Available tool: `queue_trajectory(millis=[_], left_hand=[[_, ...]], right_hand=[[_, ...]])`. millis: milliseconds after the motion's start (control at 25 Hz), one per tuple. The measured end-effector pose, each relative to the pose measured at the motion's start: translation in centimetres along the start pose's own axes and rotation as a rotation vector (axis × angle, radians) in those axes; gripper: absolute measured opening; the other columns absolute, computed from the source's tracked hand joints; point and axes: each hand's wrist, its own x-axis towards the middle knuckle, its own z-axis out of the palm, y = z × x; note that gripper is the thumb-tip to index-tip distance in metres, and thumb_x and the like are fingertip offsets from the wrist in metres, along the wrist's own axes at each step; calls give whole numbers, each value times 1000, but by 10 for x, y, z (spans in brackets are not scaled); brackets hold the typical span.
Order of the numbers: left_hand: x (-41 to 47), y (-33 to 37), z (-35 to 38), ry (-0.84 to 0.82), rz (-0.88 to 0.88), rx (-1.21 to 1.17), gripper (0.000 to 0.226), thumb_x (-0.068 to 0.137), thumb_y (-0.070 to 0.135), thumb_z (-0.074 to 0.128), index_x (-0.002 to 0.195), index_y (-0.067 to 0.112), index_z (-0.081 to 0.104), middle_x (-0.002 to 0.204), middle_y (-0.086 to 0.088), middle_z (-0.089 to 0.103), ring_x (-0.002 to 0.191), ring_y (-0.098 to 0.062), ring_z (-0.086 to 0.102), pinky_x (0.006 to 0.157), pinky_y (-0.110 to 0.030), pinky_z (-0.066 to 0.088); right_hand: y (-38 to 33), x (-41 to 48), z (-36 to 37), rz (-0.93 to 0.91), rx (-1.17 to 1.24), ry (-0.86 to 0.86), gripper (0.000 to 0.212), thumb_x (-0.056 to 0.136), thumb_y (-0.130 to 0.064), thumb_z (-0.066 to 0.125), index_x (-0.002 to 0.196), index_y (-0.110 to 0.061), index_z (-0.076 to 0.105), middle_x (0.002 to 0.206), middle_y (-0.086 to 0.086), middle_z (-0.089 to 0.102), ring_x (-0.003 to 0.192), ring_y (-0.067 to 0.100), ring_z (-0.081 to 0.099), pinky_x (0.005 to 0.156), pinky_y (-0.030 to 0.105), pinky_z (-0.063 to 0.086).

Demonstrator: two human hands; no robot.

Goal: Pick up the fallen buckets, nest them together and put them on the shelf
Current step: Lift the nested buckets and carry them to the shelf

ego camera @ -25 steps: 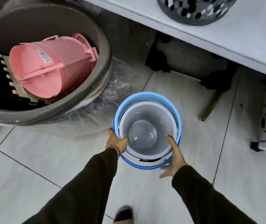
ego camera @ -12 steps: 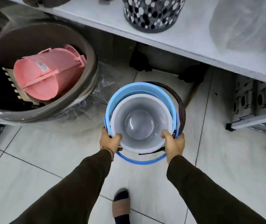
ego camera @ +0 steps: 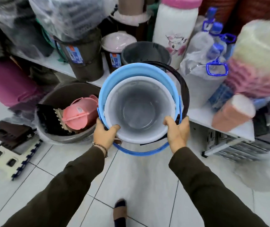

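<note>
A white bucket (ego camera: 139,108) sits nested inside a blue bucket (ego camera: 136,71), and a dark handle (ego camera: 184,89) arcs round their right side. My left hand (ego camera: 105,134) grips the near left rim and my right hand (ego camera: 177,131) grips the near right rim. I hold the stack in the air, mouth up, in front of the white shelf (ego camera: 203,117). The blue handle (ego camera: 139,152) hangs below the near rim. A dark grey bucket (ego camera: 145,51) stands on the shelf just behind the stack.
On the shelf stand a dark bin (ego camera: 85,58), a lidded bin (ego camera: 118,46), wrapped goods (ego camera: 201,79) and bottles. A big grey tub (ego camera: 62,138) on the floor at left holds a pink bucket (ego camera: 78,115). Folded stools (ego camera: 8,145) lie further left. My foot (ego camera: 119,212) stands on tiles.
The nested buckets have risen from near the floor to shelf height, both hands still on the rim. My view has tilted up, and the goods on the shelf have come into sight.
</note>
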Motion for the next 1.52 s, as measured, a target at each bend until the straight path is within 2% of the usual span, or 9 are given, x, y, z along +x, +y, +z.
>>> queue_trajectory(millis=[80, 240, 360, 560, 720, 840, 1120, 1320, 1520], left_hand=[[-22, 53, -9, -11, 61, -29, 68, 62, 30, 73, 124, 29, 46, 118, -7, 66, 97, -39, 68, 76, -57, 59], [-41, 152, -13, -58, 239, -107, 62, 68, 18, 71, 125, 18, 48, 115, -3, 63, 94, -17, 64, 72, -24, 59], [-14, 214, -6, -74, 305, -90, 63, 60, 24, 70, 119, 19, 50, 115, -5, 64, 103, -22, 62, 97, -39, 51], [87, 305, 29, -139, 272, -119, 48, 79, 6, 69, 124, 12, 53, 112, -9, 64, 101, -25, 63, 95, -40, 52], [183, 337, 66, -240, 106, -127, 17, 79, 8, 70, 87, 18, 59, 92, -19, 65, 70, -31, 62, 55, -36, 60], [249, 327, 93, -236, -66, -54, 17, 79, 11, 70, 93, 8, 62, 73, -12, 59, 56, -26, 55, 36, -24, 49], [356, 226, 131, -222, -291, 238, 61, 38, 42, 76, 91, 11, 68, 102, -24, 73, 86, -38, 71, 80, -52, 60], [352, 222, 133, -178, -194, 599, 83, 52, 50, 50, 124, 10, 62, 130, -27, 55, 124, -38, 45, 103, -34, 38], [366, 215, 139, -148, -97, 828, 97, 78, 67, 53, 149, 8, 24, 146, -27, 36, 132, -44, 41, 111, -47, 36]], right_hand=[[-54, -16, -14, -41, 28, 1, 43, 66, -23, 69, 103, -7, 54, 98, 3, 67, 88, 22, 62, 80, 34, 52], [-145, -23, -26, -191, 90, 24, 29, 72, -10, 70, 98, -2, 58, 82, -4, 63, 70, 11, 56, 61, 21, 45], [-198, 4, -13, -267, 95, 48, 32, 73, -15, 72, 100, -5, 56, 83, -6, 60, 72, 12, 54, 64, 25, 42], [-271, 105, 41, -263, 76, 82, 45, 70, -28, 75, 103, -3, 58, 90, 1, 63, 83, 23, 59, 76, 34, 50], [-283, 194, 89, -156, -14, 110, 59, 58, -44, 74, 103, -7, 65, 100, 8, 71, 93, 29, 66, 76, 34, 52], [-266, 249, 114, -19, -91, 111, 63, 63, -45, 77, 107, -3, 64, 104, 14, 68, 94, 31, 64, 78, 36, 50], [-175, 305, 149, 269, -279, 104, 53, 70, -41, 79, 100, 1, 67, 98, 17, 68, 89, 30, 63, 82, 35, 50], [-145, 304, 154, 290, -382, 146, 43, 69, -48, 79, 79, -8, 64, 91, 15, 71, 83, 30, 65, 76, 34, 51], [-142, 303, 159, 370, -374, 93, 107, 56, -79, 67, 131, -3, 49, 131, 16, 58, 113, 35, 60, 95, 43, 52]])
